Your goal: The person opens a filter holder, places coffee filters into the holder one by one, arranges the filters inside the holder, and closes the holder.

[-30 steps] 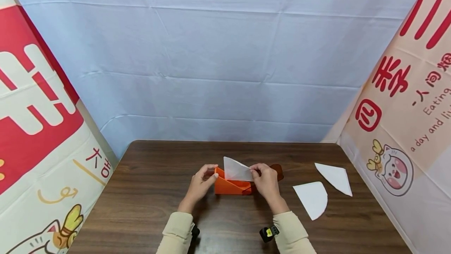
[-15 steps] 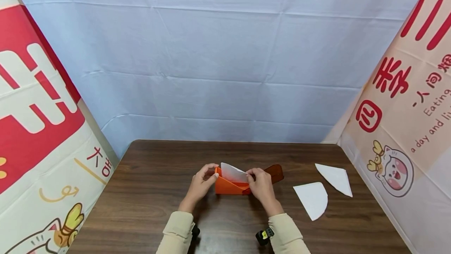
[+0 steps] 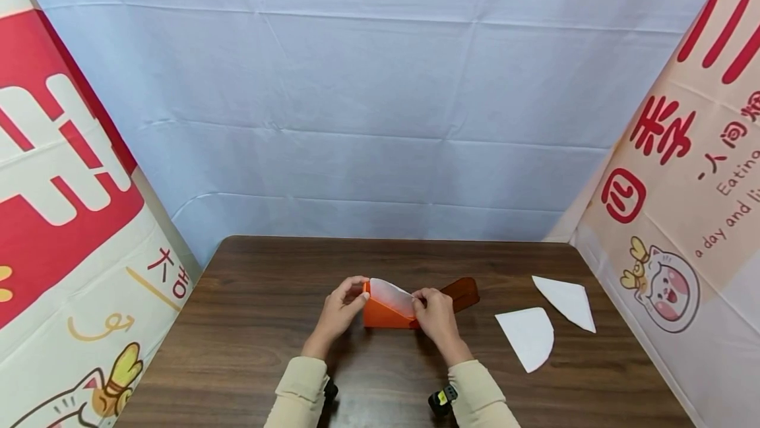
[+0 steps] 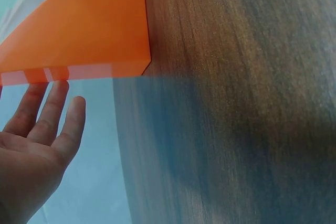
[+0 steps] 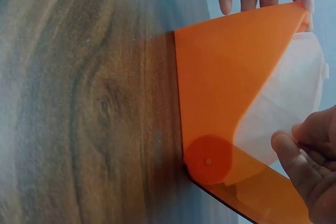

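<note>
An orange filter box (image 3: 386,316) with a sloping open top stands on the table, its brownish see-through lid (image 3: 463,293) swung out to the right on a round hinge. Inside it sits a white coffee filter paper (image 5: 283,93), whose upper edge shows above the slope. My left hand (image 3: 340,312) holds the box at its tall left end, thumb at the top corner and fingers against the end wall. With thumb and fingers my right hand (image 3: 438,316) pinches the right edge of the filter paper, near the hinge. The paper's lower part is hidden by the box wall.
Two more white filter papers lie flat to the right, a nearer filter paper (image 3: 528,339) and a farther filter paper (image 3: 567,303). The brown wooden table (image 3: 267,283) ends at a pale blue cloth backdrop (image 3: 380,118). Printed cloths hang at both sides.
My right hand has moved down and a little left, lowering the filter paper into the orange box. More of the lid shows beyond it. My left hand has kept its place on the box.
</note>
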A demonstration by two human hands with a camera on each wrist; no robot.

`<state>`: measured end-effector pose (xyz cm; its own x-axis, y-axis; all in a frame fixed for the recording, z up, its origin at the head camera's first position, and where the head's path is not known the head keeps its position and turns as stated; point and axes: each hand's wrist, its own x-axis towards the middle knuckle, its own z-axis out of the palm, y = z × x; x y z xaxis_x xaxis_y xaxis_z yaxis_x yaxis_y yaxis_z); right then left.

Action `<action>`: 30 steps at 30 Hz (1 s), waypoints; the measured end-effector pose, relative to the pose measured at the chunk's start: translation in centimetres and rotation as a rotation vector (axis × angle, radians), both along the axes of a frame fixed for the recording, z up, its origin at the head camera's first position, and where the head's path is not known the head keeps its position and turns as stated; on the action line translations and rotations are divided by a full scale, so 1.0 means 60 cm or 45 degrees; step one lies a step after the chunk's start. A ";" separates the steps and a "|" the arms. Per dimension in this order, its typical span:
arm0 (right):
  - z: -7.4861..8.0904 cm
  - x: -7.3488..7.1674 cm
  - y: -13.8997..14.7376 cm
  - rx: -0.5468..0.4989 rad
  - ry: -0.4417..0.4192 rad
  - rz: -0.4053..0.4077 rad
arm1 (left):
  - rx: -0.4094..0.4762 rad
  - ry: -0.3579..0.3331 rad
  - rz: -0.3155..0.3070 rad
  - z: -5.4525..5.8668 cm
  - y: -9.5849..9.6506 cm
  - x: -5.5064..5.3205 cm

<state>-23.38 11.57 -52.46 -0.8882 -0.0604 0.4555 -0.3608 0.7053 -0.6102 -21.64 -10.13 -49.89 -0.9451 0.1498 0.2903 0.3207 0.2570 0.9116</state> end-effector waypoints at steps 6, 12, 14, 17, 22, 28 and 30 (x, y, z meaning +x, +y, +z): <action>-0.007 -0.002 -0.008 0.016 -0.043 0.011 | 0.008 0.009 0.005 0.001 -0.001 -0.002; -0.011 0.000 -0.013 0.056 -0.084 0.027 | 0.030 0.017 -0.010 -0.002 -0.002 -0.003; -0.013 0.000 -0.015 0.065 -0.095 0.026 | 0.031 0.019 -0.015 -0.003 -0.002 -0.004; -0.014 0.001 -0.018 0.061 -0.126 0.028 | 0.029 0.016 -0.019 -0.003 -0.002 -0.004; -0.014 0.000 -0.018 0.066 -0.150 0.027 | 0.031 0.020 -0.027 -0.004 -0.002 -0.004; -0.013 -0.001 -0.017 0.066 -0.150 0.035 | 0.026 0.025 -0.025 -0.004 -0.002 -0.003; -0.010 0.000 -0.017 0.058 -0.170 0.041 | 0.025 0.022 -0.025 -0.004 -0.002 -0.003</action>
